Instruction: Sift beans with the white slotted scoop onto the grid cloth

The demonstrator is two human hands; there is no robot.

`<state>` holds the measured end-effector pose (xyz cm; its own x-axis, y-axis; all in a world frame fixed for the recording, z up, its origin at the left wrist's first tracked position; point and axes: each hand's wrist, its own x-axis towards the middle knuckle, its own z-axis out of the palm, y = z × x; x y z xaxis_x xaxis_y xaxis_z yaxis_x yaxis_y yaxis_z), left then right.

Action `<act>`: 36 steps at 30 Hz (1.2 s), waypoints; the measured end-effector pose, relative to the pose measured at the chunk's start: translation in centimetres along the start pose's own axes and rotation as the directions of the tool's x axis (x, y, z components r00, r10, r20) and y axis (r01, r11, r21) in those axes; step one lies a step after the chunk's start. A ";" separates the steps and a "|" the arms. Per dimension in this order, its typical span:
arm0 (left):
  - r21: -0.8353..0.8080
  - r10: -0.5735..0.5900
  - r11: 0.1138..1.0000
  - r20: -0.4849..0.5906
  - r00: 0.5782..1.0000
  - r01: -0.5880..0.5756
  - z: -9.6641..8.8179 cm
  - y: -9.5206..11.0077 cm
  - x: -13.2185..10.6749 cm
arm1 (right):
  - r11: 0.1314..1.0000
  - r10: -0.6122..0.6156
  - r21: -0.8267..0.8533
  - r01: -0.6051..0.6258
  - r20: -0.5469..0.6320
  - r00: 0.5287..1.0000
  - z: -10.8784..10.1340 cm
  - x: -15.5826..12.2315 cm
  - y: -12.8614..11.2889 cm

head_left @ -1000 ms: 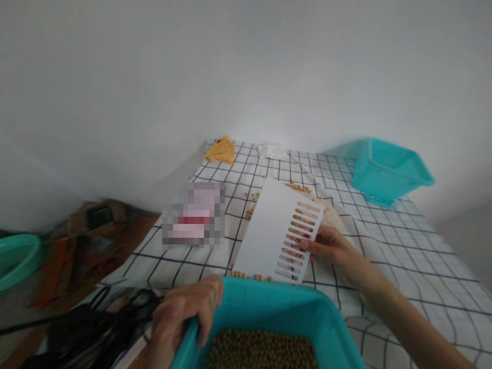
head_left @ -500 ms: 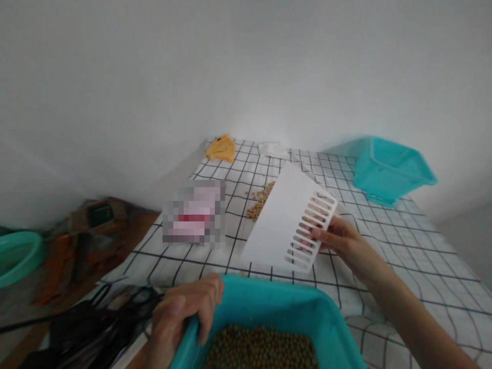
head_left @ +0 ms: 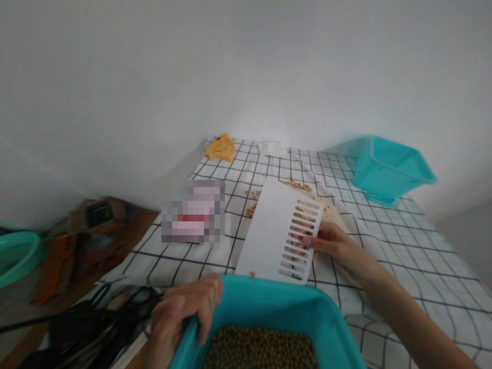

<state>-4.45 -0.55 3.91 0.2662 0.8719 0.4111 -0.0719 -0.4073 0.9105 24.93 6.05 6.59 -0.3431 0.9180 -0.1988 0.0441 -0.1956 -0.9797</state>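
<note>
My left hand (head_left: 188, 305) is closed over the near-left corner rim of a teal plastic tub (head_left: 277, 289). Inside the tub lies a bed of small round brown pellets (head_left: 261, 348). In my right hand (head_left: 330, 241) is a flat white plastic board with a row of slots (head_left: 265, 225), pinched at its slotted end, thumb on top. The board slants just beyond the tub's far rim, with one pale pellet (head_left: 253, 274) on its lower edge. Behind it, loose tan pellets (head_left: 298, 184) lie on the checked cloth, partly hidden by the board.
The white cloth with black grid lines (head_left: 388, 241) covers the table. A second teal container (head_left: 392, 169) stands tilted at the back right. A blurred pink packet (head_left: 194, 212), yellow cloth (head_left: 221, 148) and white tissue (head_left: 272, 149) lie further left. A green basin (head_left: 19, 256) is on the floor.
My right hand has moved the white board left and nearer the tub's far rim, uncovering more tan pellets behind it. My left hand has stayed on the tub.
</note>
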 end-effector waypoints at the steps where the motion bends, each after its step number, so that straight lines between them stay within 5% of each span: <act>1: -0.001 -0.007 1.000 -0.003 1.000 0.007 0.0 0.0 0.0 | 1.000 -0.003 0.020 0.003 -0.012 1.000 -0.1 -0.2 -0.1; 6: 0.002 -0.013 1.000 0.004 1.000 0.013 -0.1 0.0 -0.1 | 0.998 -0.042 0.051 0.049 -0.130 0.991 -1.1 -0.8 -0.7; 13: -0.003 0.008 1.000 -0.013 1.000 -0.008 -0.1 -0.1 0.0 | 0.979 -0.192 -0.015 0.203 -0.406 0.894 -3.0 -0.6 -0.8; 19: -0.025 -0.009 1.000 -0.075 0.997 0.007 0.3 -0.5 -0.4 | 0.970 -0.243 -0.108 0.218 -0.400 0.884 -2.2 0.0 -0.4; 27: -0.008 0.012 1.000 -0.074 0.997 -0.013 0.1 -0.8 -0.5 | 0.933 -0.359 -0.187 0.306 -0.467 0.808 -2.6 0.6 -0.5; 36: -0.032 0.026 0.999 -0.088 0.996 -0.029 0.1 -1.5 -0.7 | 0.946 -0.305 -0.205 0.251 -0.304 0.902 -2.0 0.1 -0.4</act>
<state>-4.40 -0.59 2.26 0.1781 0.8818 0.4367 -0.1102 -0.4231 0.8993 26.71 6.94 6.89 -0.0375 0.9930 0.1118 0.1480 0.1162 -0.9821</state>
